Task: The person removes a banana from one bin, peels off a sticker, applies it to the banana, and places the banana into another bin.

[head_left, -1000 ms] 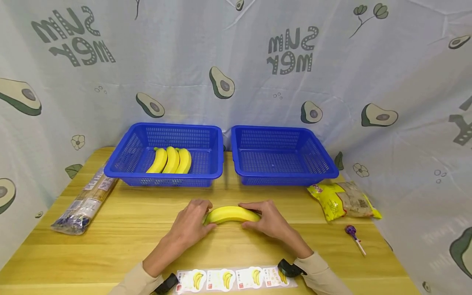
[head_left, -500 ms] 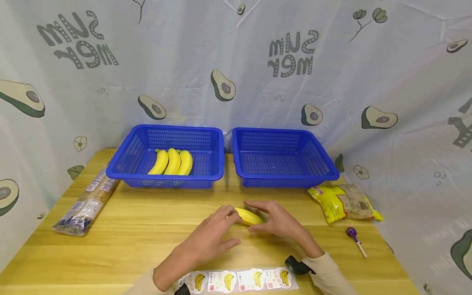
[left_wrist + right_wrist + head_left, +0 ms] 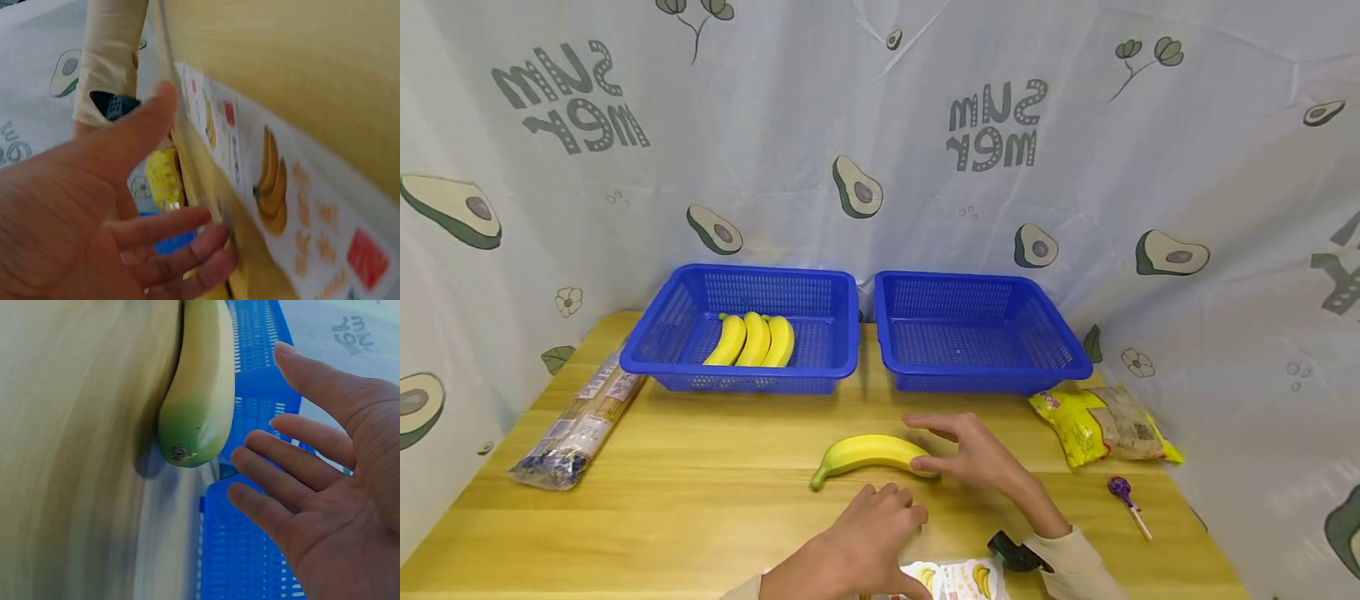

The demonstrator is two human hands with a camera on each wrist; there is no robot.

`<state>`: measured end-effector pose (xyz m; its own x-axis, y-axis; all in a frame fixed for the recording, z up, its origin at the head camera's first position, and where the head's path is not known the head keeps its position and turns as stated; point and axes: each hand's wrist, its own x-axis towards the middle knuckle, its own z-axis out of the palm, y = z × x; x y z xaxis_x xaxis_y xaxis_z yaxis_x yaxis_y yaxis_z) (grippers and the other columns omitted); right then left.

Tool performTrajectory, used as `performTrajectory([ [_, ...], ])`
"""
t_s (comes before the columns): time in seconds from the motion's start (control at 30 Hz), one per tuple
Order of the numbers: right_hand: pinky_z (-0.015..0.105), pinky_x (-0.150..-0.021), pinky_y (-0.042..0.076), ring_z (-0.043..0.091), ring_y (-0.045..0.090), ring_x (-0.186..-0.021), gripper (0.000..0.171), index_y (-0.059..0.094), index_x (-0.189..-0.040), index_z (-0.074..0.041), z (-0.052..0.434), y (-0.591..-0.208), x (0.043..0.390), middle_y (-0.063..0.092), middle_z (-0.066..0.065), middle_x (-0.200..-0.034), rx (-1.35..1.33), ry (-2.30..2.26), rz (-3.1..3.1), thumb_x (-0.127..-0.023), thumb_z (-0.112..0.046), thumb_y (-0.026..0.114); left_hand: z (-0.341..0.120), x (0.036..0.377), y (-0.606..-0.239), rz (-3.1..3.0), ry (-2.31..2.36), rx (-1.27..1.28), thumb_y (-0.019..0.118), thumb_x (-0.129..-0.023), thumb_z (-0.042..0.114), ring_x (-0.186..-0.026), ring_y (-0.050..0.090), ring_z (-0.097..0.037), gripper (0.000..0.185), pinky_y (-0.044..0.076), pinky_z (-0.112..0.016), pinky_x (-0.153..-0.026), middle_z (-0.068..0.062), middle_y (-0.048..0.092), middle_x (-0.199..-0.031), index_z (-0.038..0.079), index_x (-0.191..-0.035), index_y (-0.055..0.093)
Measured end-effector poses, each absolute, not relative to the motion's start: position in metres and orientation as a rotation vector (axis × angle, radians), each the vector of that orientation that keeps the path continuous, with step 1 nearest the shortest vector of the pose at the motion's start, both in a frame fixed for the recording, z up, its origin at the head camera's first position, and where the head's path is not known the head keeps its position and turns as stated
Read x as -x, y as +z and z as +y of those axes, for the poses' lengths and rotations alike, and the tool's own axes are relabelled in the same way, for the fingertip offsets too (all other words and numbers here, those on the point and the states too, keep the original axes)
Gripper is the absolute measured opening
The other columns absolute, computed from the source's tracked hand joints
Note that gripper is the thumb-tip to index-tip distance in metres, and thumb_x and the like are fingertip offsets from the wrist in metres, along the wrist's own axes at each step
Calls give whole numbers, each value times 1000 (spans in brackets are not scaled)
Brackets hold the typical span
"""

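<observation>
A yellow banana (image 3: 865, 452) with a green stem end lies on the wooden table in the middle of the head view. My right hand (image 3: 981, 454) is at its right end, thumb and fingers spread; the right wrist view shows that end's greenish tip (image 3: 194, 434) apart from the fingers. Nearer the table's front, my left hand (image 3: 876, 533) hovers over a strip of banana stickers (image 3: 962, 578) and hides part of it. In the left wrist view its fingers (image 3: 169, 228) are loosely extended beside the stickers (image 3: 272, 181), holding nothing.
At the back, a blue basket (image 3: 737, 379) with three bananas (image 3: 755, 340) stands beside another blue basket (image 3: 992, 383). A long clear package (image 3: 580, 425) lies left. A yellow snack bag (image 3: 1093, 425) and a purple lollipop (image 3: 1123, 493) lie right.
My left hand has let go of the banana's stem end and come back toward the stickers. My right hand has loosened from the other end, its fingers now spread.
</observation>
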<state>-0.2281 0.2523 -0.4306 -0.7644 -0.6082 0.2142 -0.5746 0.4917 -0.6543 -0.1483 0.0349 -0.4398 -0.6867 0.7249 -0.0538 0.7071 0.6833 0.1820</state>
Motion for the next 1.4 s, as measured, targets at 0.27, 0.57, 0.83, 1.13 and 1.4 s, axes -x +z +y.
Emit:
performTrajectory([
  [0.27, 53, -106, 55, 43, 66, -129, 55, 68, -138, 6, 247, -424, 231, 70, 23, -139, 1120, -1152, 2676, -90, -13, 89, 48, 139, -446, 2815, 180, -1016, 101, -67, 52, -89, 48, -11, 49, 49, -32, -80, 7, 61, -101, 21, -100, 80],
  [0.57, 50, -106, 55, 42, 65, -131, 58, 68, -141, 3, 239, -413, 237, 67, 24, -142, 1147, -1233, 2610, -89, -11, 90, 9, 152, -435, 2800, 395, -794, 107, -61, 29, -81, 49, -13, 42, 50, -33, -77, 6, 55, -88, 18, -74, 69],
  [0.83, 48, -100, 59, 47, 63, -131, 59, 66, -140, 7, 243, -415, 237, 65, 29, -143, 1076, -1335, 2595, -87, -1, 89, 2, 153, -438, 2769, 443, -763, 107, -61, 24, -70, 52, -8, 40, 50, -22, -67, 6, 61, -80, 13, -78, 72],
  [1.13, 53, -92, 63, 43, 70, -120, 53, 69, -136, 5, 249, -415, 237, 71, 25, -135, 1109, -1311, 2632, -88, -7, 89, -3, 154, -438, 2696, 615, -793, 106, -62, 17, -69, 55, -5, 42, 50, -19, -68, 9, 64, -79, 14, -83, 69],
  [1.4, 45, -86, 65, 32, 76, -106, 47, 72, -132, 1, 253, -417, 235, 78, 18, -118, 1182, -1260, 2615, -90, -11, 90, -8, 161, -445, 2635, 680, -837, 105, -65, 10, -69, 43, -6, 49, 42, -24, -65, 11, 48, -75, 19, -79, 59],
])
